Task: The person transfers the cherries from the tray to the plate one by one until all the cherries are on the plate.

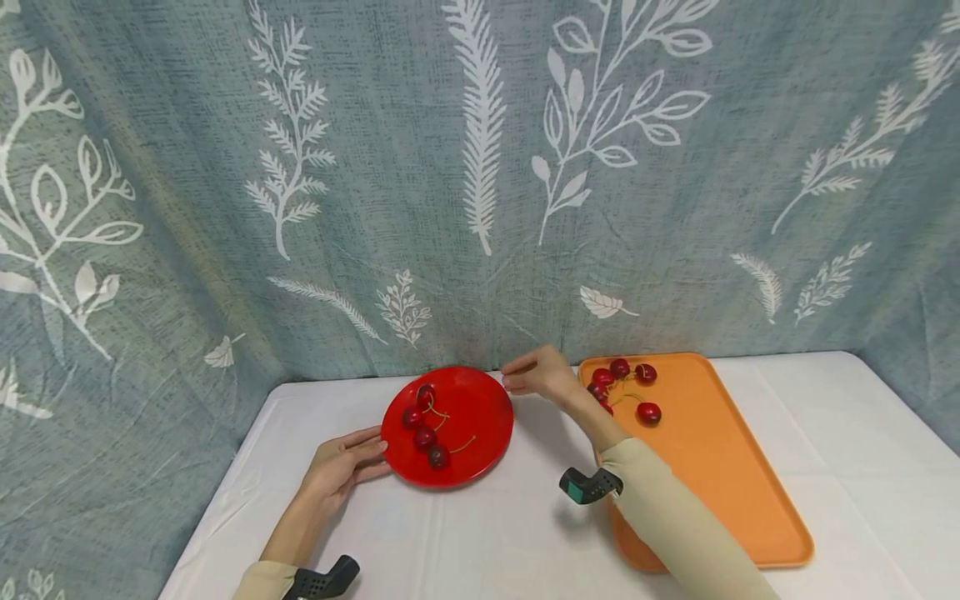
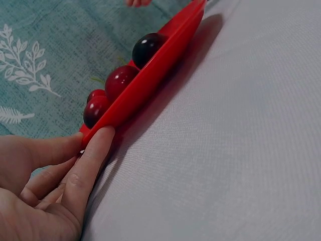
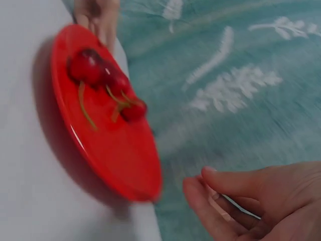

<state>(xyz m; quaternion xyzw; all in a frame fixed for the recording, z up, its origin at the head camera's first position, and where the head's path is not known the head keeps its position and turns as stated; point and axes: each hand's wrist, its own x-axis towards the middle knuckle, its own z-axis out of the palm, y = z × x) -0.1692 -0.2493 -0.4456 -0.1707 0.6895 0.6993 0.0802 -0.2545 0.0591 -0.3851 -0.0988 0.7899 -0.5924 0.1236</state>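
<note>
A red plate (image 1: pixel 483 421) carries several dark red cherries (image 1: pixel 424 437) toward its left side, some with green stems. My left hand (image 1: pixel 339 468) pinches the plate's left rim, thumb above and fingers beneath. In the left wrist view the plate (image 2: pixel 135 103) casts a shadow on the white cloth. My right hand (image 1: pixel 546 377) is just beyond the plate's right rim, with nothing held. In the right wrist view a gap separates this hand (image 3: pixel 261 201) from the plate (image 3: pixel 125 165), its thumb and index fingertips close together and its fingers loosely bent.
An orange tray (image 1: pixel 712 475) lies on the right of the white table (image 1: pixel 465 542), partly under my right forearm. Several stemmed cherries (image 1: pixel 648 413) are grouped at its far left corner. A patterned blue-green curtain (image 1: pixel 420 167) hangs behind the table and along its sides.
</note>
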